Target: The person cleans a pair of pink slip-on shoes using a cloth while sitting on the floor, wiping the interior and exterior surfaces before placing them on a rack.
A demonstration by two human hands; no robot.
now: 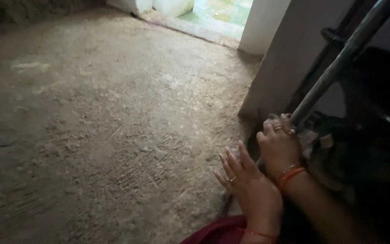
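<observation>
While gripping pole (339,63), right hand (278,144) fisted.

The floor (91,117) is mottled brown earth. The pole (339,63) is grey metal. The bangles (290,174) are orange, the cloth (217,230) dark red.

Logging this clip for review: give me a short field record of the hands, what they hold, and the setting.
right hand: closed around the lower end of a grey metal pole, rings and orange bangles showing
left hand: open, fingers spread, holding nothing, just beside the right hand
pole: slanting up to the right
floor: rough bare earth
background: pale wall, lit doorway
</observation>
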